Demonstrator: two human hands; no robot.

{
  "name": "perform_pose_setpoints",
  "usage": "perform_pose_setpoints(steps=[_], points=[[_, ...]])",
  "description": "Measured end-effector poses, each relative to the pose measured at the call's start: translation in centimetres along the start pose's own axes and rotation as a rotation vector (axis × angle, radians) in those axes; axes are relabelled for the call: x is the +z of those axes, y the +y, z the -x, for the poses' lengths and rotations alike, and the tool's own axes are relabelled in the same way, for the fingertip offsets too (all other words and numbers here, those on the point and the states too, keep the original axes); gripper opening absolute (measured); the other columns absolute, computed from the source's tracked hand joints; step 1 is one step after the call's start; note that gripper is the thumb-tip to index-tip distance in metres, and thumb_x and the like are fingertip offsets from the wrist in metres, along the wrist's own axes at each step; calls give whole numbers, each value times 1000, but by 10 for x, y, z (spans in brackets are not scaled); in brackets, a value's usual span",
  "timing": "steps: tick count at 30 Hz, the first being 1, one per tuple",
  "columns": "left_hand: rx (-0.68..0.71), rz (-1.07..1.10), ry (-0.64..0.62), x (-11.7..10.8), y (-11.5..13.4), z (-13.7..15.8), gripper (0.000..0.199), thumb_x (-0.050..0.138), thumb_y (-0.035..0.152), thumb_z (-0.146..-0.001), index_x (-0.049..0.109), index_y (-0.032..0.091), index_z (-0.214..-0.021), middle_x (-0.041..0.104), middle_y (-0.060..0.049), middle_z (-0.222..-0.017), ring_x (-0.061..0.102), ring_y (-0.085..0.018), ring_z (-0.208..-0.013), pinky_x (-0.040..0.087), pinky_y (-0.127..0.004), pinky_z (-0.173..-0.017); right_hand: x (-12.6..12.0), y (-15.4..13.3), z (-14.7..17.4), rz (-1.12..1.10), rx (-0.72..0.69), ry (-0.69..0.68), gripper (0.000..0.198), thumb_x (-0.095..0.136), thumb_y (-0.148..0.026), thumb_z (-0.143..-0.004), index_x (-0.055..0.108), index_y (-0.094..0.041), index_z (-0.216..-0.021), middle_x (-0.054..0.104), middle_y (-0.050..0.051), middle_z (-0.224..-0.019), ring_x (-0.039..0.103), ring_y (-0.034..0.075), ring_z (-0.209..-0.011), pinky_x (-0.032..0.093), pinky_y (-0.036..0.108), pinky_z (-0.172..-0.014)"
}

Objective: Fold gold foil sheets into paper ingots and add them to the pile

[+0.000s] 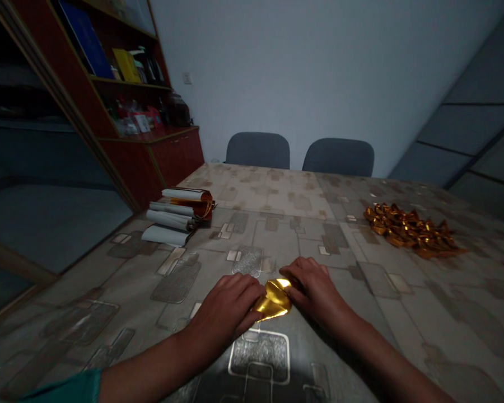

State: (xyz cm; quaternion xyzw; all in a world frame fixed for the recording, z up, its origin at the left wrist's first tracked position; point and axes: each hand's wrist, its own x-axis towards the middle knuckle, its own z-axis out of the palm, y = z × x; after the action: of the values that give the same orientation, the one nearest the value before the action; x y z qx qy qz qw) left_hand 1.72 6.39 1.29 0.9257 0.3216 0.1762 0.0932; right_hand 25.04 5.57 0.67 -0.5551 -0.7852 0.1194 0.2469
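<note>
Teal sleeve (69,390) cloth is nearest the camera, around the left arm. Beyond it, a piece of foil (273,305) is toward the near edge of the table (130,288), about midway between the left and right edges; whether it touches the surface I cannot tell. It looks part-shaped: creased and bulging, less compact than the folded pieces (415,232) clustered toward the right edge, which seem done. Bent sheets (166,235), grey outside with gold showing within, lie by the left edge and appear unworked. The left hand (235,302) is nearly closed, palm down, fingers curled over the foil's left end. The right hand (315,285) pinches the opposite end between thumb and fingers, its forearm slanting in from the near right corner.
</note>
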Motion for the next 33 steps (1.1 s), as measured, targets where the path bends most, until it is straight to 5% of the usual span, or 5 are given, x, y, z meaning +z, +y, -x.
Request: perform_pose_setpoints(steps=[3, 6, 12, 22, 33], points=[[-83, 75, 21, 0, 2, 1, 42, 60, 16, -89, 52, 21, -129, 64, -9, -125, 60, -25, -111, 49, -41, -91, -4, -6, 0, -30, 53, 5, 20, 69, -1, -77, 70, -20, -81, 66, 3, -85, 59, 23, -87, 38, 36, -77], [-117, 128, 61, 3, 5, 0, 47, 57, 12, -87, 50, 20, -132, 61, -11, -132, 56, -26, -119, 47, -44, -99, -9, -11, 0, -74, 51, 25, 21, 66, 1, -74, 66, -20, -75, 65, 2, -84, 58, 24, -89, 36, 36, -77], [-178, 307, 66, 8, 15, -18, 11, 53, 14, -91, 63, 19, -93, 67, -3, -91, 62, -20, -89, 48, -31, -79, -11, -17, 0, -306, 69, -2, 22, 58, 1, -73, 60, -20, -71, 62, 0, -70, 56, 20, -75, 38, 32, -70], [-273, 602, 76, 12, 8, -23, 26, 53, 27, -96, 67, 16, -77, 65, 1, -69, 60, -13, -66, 39, -22, -64, -13, -17, 1, -556, 83, -51, 18, 60, -23, -90, 66, -19, -74, 65, 3, -73, 57, 20, -76, 39, 31, -69], [-389, 798, 193, -4, 5, -27, 28, 57, 33, -92, 72, 15, -76, 65, 0, -67, 59, -15, -66, 40, -23, -62, -39, 12, 2, -746, 262, 53, 26, 69, -43, -84, 69, -20, -73, 63, 3, -71, 55, 19, -69, 40, 32, -66]])
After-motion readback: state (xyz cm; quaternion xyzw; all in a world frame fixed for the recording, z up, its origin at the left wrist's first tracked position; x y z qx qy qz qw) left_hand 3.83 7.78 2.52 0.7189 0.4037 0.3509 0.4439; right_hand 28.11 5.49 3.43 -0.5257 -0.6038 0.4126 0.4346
